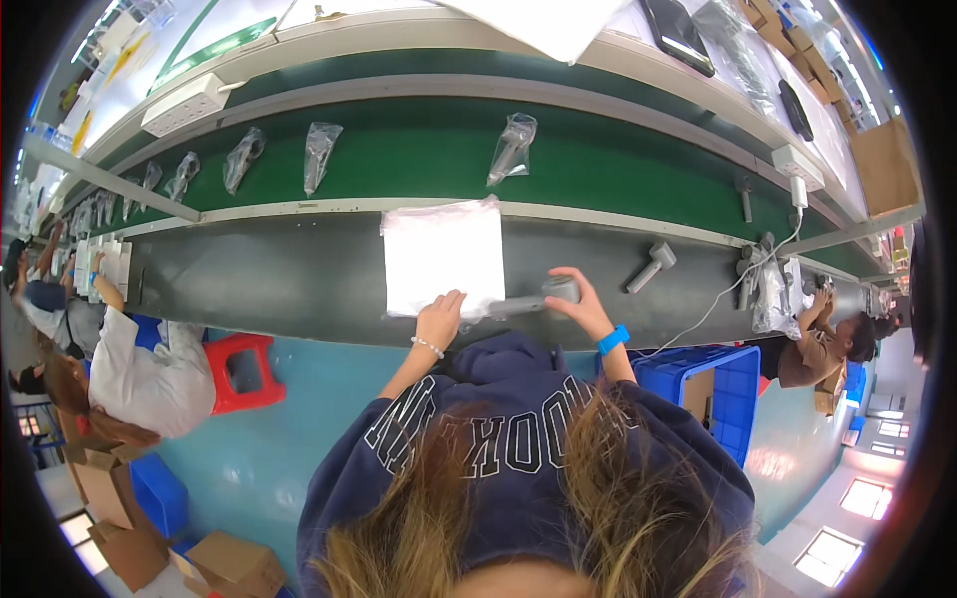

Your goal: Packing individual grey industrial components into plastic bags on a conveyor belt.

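Note:
My right hand (580,299) is closed around the rounded head of a grey gun-shaped handheld device (518,306), which looks like a barcode scanner. Its handle points left, toward my left hand (439,324). The left fingers are bent over the near edge of a stack of white, thin plastic bags (444,254), pinching there. Some clear plastic shows beside those fingers, close to the handle's end; whether the handle is inside it, I cannot tell. Farther right on the dark work surface lies a similar grey device (652,267), unbagged.
Beyond the dark work surface (289,269), a green conveyor belt (419,149) carries several bagged devices (513,149). A white cable (718,304) hangs at the right. A blue crate (733,399) and red stool (244,374) stand near me. Co-workers sit on both sides.

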Demonstrator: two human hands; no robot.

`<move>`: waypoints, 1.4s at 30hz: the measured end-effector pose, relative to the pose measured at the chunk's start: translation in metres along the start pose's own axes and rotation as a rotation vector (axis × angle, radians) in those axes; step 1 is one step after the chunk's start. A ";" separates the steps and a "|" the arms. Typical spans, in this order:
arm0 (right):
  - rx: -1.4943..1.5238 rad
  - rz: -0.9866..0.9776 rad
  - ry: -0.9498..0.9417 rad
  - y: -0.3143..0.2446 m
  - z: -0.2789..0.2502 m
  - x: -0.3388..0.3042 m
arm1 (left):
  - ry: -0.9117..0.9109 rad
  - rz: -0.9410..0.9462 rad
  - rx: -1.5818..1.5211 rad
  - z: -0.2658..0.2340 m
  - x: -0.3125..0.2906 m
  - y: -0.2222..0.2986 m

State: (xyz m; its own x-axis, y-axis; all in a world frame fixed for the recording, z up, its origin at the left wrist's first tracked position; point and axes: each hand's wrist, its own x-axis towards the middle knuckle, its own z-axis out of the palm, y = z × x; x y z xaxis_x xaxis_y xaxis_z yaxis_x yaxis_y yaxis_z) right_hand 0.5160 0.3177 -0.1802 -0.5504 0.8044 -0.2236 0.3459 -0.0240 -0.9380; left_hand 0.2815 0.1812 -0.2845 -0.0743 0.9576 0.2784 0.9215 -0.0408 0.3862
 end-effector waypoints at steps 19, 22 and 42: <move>0.196 0.050 0.048 0.028 0.056 0.005 | -0.053 -0.091 -0.488 -0.033 0.017 0.041; 0.278 0.167 0.106 0.024 0.070 0.000 | -0.140 -0.166 -0.643 -0.028 0.029 0.054; -0.135 -0.108 -0.172 0.044 0.043 0.008 | -0.469 -0.166 -1.332 -0.017 0.051 0.048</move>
State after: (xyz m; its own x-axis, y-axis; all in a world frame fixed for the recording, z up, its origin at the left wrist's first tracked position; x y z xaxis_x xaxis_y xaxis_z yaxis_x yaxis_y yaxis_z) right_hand 0.4938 0.2978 -0.2345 -0.7069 0.6849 -0.1765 0.3701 0.1455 -0.9175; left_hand 0.3153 0.2230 -0.2365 0.2297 0.9712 -0.0627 -0.1466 0.0982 0.9843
